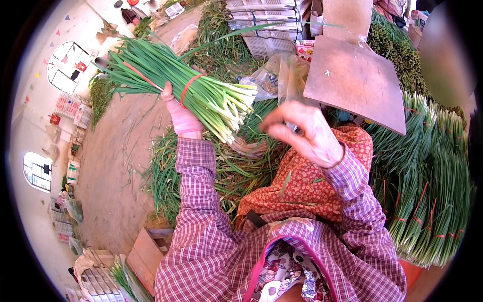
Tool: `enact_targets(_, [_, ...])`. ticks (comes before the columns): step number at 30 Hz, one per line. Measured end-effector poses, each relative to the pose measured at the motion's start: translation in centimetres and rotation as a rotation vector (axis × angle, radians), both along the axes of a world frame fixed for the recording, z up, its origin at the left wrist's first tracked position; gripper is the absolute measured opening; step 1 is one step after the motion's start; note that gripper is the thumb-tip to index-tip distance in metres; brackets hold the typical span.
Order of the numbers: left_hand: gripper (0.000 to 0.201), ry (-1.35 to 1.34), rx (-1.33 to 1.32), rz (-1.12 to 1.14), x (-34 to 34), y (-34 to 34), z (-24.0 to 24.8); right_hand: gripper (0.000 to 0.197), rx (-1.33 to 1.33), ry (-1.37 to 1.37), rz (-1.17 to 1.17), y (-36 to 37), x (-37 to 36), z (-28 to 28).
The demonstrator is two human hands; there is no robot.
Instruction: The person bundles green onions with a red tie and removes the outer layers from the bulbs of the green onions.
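Observation:
My left hand (182, 115), covered in a pink wrap or glove, grips a thick bunch of garlic chives (156, 65). The green leaves point to the far left and the pale cut ends toward the right. A red band (187, 90) circles the bunch near the hand, and another red strip (142, 75) lies along the leaves. My right hand (309, 133) hangs in the air right of the pale ends, apart from the bunch. Its fingers are bent and the thumb and fingertips run together in blur, so whether anything is between them cannot be made out.
Loose chives and trimmings (226, 176) cover the ground before me. A red flowered cloth (302, 176) lies over my lap. To the right are a brown board (354, 83) and many banded chive bunches (427, 191). Plastic bags (274, 75) and white crates (271, 30) stand beyond.

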State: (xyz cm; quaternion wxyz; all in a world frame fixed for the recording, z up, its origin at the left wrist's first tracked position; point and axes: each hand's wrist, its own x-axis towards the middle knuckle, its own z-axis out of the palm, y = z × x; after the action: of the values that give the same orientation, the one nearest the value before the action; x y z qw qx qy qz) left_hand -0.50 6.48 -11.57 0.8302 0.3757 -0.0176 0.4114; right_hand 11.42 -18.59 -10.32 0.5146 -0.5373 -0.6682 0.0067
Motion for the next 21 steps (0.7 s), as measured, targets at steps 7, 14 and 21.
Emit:
enact_targets(7, [0.061,0.061,0.093,0.058,0.7,-1.6,0.9,0.022,0.287,-0.321,-0.258,5.3,0.1,1.4])
enact_targets(14, [0.062,0.090,0.117,0.021,0.8,-0.9,0.8,0.017,0.089,-0.558,-0.286,4.9,1.3,1.1])
enact_targets(21, [0.063,0.007,-0.003,0.121,-0.6,-0.5,1.1,0.019,-0.179,-0.208,-0.113,-0.4,0.5,-1.5])
